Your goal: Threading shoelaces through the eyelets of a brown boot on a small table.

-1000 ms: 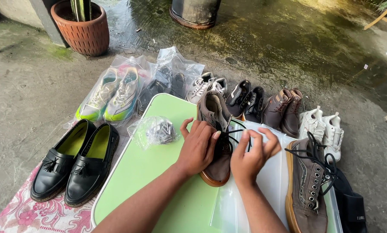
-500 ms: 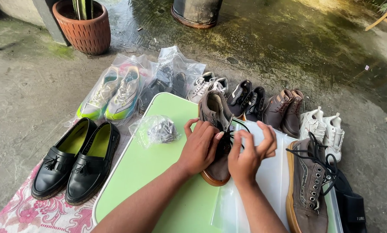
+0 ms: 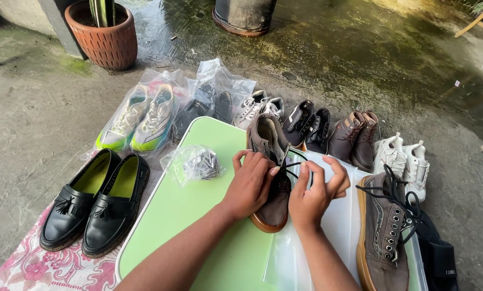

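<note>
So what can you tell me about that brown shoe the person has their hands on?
The brown shoe is a low lace-up sneaker that looks like suede, with a tan rubber sole and a dark lace. It lies on the light green table, toe towards the person, heel pointing away. The left hand rests over its middle, and the right hand pinches the dark lace beside it. A clear plastic bag lies alongside it.

Bare green table (image 3: 182, 221) lies open left of the hands. A crumpled bag (image 3: 193, 164) (small) sits there. Shoes (image 3: 327, 132) crowd beyond.
</note>
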